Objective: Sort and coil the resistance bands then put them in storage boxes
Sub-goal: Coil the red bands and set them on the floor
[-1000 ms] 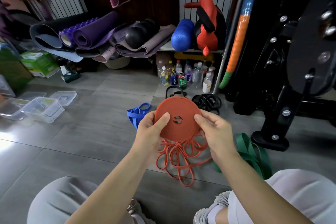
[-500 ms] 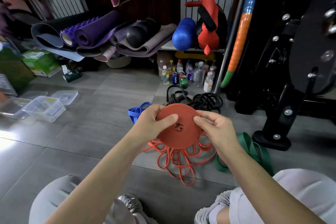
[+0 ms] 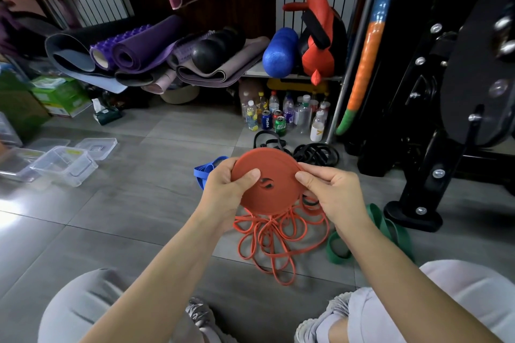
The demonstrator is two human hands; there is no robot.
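I see left hand (image 3: 223,189) and right hand (image 3: 331,192) both gripping the orange coil (image 3: 267,175); its loose loops (image 3: 276,242) hang to floor

Both bare forearms reach forward from the bottom edge. The left hand (image 3: 224,193) and right hand (image 3: 333,193) face each other, thumbs on top, fingers curled behind, pinching opposite edges of an orange coil (image 3: 271,167).

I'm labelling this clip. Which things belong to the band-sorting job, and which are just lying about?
Job: orange coil held by left hand and right hand; loose orange loops; blue band; green band; black bands; clear storage boxes.
Lying about: rolled mats; bottles and cans; blue foam roller.
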